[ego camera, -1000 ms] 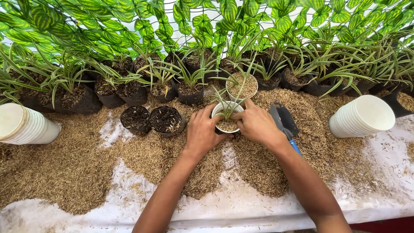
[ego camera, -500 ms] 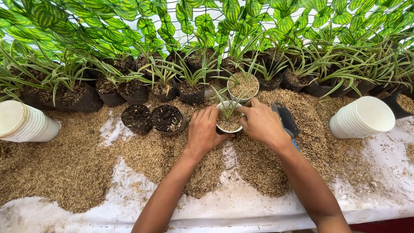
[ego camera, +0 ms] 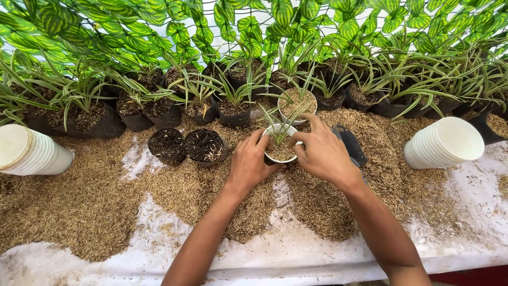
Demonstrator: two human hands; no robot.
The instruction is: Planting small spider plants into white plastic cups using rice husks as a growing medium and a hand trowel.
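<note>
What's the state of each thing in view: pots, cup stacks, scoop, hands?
White pot: upright, filled with husk mix, plantlet in it, held on both sides.
Left hand: fingers on the pot's left rim.
Right hand: fingers on the right rim.
Second white pot: upright, filled, planted.
Two black pots: upright, dark soil, no plant.
White cup stacks: lying sideways.
Scoop: lying on husks.

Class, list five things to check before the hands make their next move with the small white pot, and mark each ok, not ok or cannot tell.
1. Left hand on white pot: ok.
2. Right hand on its rim: ok.
3. Pot upright: ok.
4. Seedling standing in the middle: ok.
5. Filling firm around roots: cannot tell.
6. Scoop close by, beside the right hand: ok.
</note>
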